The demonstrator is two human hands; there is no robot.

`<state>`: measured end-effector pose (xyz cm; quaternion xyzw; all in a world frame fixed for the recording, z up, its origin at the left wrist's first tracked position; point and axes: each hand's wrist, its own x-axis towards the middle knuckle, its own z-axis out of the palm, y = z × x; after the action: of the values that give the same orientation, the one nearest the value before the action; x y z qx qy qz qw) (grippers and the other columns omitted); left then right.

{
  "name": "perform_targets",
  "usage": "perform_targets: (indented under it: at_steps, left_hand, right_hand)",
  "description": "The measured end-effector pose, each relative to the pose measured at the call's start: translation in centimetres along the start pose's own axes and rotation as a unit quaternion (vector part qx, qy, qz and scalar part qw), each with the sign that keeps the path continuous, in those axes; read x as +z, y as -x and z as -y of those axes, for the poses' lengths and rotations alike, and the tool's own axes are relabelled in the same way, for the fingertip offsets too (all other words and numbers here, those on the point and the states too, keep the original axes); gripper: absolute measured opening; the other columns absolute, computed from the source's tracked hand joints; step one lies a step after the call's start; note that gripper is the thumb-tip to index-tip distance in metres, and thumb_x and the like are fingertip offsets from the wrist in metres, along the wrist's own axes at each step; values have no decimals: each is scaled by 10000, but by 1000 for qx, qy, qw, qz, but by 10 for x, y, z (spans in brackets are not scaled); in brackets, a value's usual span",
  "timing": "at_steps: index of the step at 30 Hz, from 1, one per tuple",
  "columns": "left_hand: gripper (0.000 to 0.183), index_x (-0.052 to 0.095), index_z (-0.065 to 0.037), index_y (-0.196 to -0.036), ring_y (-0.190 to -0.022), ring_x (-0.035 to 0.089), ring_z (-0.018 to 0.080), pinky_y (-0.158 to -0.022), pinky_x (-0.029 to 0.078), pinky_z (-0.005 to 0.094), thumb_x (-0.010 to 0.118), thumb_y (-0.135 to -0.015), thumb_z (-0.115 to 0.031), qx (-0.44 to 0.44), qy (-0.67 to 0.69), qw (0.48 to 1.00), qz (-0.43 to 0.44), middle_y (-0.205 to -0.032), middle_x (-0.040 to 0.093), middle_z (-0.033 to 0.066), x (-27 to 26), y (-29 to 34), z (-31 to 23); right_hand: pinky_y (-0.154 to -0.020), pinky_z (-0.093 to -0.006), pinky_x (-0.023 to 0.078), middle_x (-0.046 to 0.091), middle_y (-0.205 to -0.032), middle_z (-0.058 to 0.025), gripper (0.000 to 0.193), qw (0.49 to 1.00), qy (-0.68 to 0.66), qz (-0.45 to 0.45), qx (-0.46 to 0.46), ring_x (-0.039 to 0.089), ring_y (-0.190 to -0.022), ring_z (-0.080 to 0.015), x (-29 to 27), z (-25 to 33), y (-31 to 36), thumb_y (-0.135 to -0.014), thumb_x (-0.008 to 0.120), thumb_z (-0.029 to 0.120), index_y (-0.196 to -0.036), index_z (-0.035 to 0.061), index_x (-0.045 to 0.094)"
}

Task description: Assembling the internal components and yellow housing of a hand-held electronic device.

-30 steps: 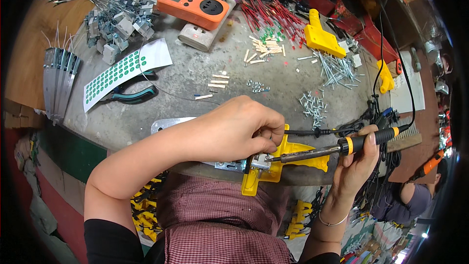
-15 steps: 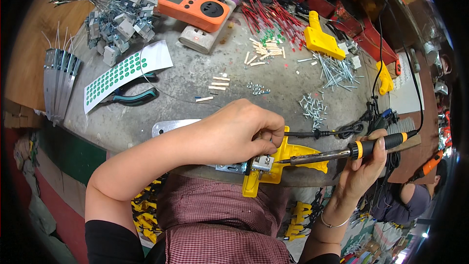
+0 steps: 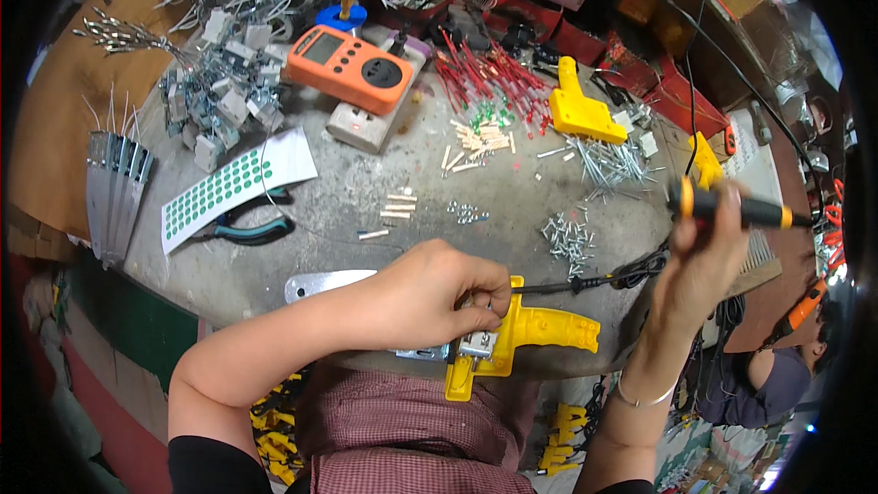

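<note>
My left hand (image 3: 439, 293) is closed in a pinch over a small silver metal block (image 3: 477, 345); whatever its fingertips grip is hidden. The block sits on a yellow plastic handle shell (image 3: 553, 327), hollow side up, at the bench's near edge. Under my left wrist, a flat metal blade (image 3: 325, 284) shows its rounded end. A black power cord (image 3: 553, 289) runs right from the shell. My right hand (image 3: 704, 261) grips a soldering iron (image 3: 764, 212) by its black and orange handle, raised right of the shell; motion blurs its shaft.
Beyond my hands lie loose screws (image 3: 569, 242), nuts (image 3: 467, 212), cream sticks (image 3: 398, 206) and pliers (image 3: 251, 230). An orange meter (image 3: 347, 69) rests on a power strip (image 3: 361, 128). Another yellow shell (image 3: 585, 114) lies near long screws. A person (image 3: 754, 384) works at right.
My right hand has lifted the soldering iron up and to the right, away from the metal block, where its tip was before. My left hand keeps its pinch at the block. The view has shifted slightly.
</note>
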<state>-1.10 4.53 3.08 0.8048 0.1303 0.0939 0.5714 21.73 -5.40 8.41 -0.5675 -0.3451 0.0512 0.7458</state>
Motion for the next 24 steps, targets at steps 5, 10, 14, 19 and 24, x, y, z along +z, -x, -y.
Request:
perform_targets:
  at_steps: [5,10,14,19,24]
  left_hand:
    - [124,652,-28,-894,-565,531,132,-557,432,286,724,-819,-97,24,-1,1000,-11,-657,595,57,3,3,4]
    - [143,639,-41,-904,-632,648,265,-591,485,361,710,-798,-106,9,-9,1000,2,-703,645,116,6,3,0]
    - [107,654,-44,-898,-543,524,162,-540,420,304,713,-829,-102,26,-3,1000,3,-633,563,74,8,0,1]
    - [104,657,-35,-895,-551,545,170,-541,432,301,711,-816,-77,51,-4,998,-20,-666,605,77,4,0,4]
    - [109,648,-31,-868,-543,531,150,-527,413,290,723,-790,-48,5,-15,1000,-13,-644,585,59,-1,-2,2]
  right_hand:
    - [-720,-227,490,655,-973,-47,257,972,11,231,-38,611,-872,-90,96,-38,-46,-933,653,167,-1155,43,616]
    - [-784,-234,478,667,-981,-62,261,954,29,285,-88,590,-890,-75,153,-113,-87,-893,651,95,-1145,31,627]
    - [-896,-320,501,662,-1177,-203,492,932,126,315,-126,642,-1096,-228,162,-150,-101,-870,563,-7,-1355,25,488]
    - [-845,-275,520,626,-1224,-244,569,948,73,294,99,641,-1097,-265,135,-109,-80,-843,428,-126,-1407,-88,370]
    - [-663,-236,508,669,-1073,-151,316,934,51,340,98,624,-785,-125,42,-16,18,-902,530,-11,-1211,-64,495]
